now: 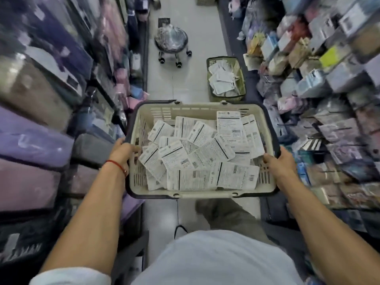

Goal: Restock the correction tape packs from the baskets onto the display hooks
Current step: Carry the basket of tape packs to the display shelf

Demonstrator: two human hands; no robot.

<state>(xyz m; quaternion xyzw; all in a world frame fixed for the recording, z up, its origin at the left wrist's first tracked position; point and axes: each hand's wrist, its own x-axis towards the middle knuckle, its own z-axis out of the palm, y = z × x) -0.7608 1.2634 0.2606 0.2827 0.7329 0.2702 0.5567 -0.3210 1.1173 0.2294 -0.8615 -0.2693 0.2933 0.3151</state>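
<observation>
I carry a beige shopping basket with a dark rim in front of my waist, above the aisle floor. It is filled with several white correction tape packs, lying back side up with printed labels. My left hand grips the basket's left rim, fingers curled over the edge. My right hand grips the right rim the same way. A second, greenish basket with more white packs stands on the floor ahead, close to the right shelving.
A narrow tiled aisle runs ahead. A black rolling stool stands in the middle of it. Shelves with purple and grey pouches line the left. Hanging packaged goods on the right are motion-blurred. My leg shows below the basket.
</observation>
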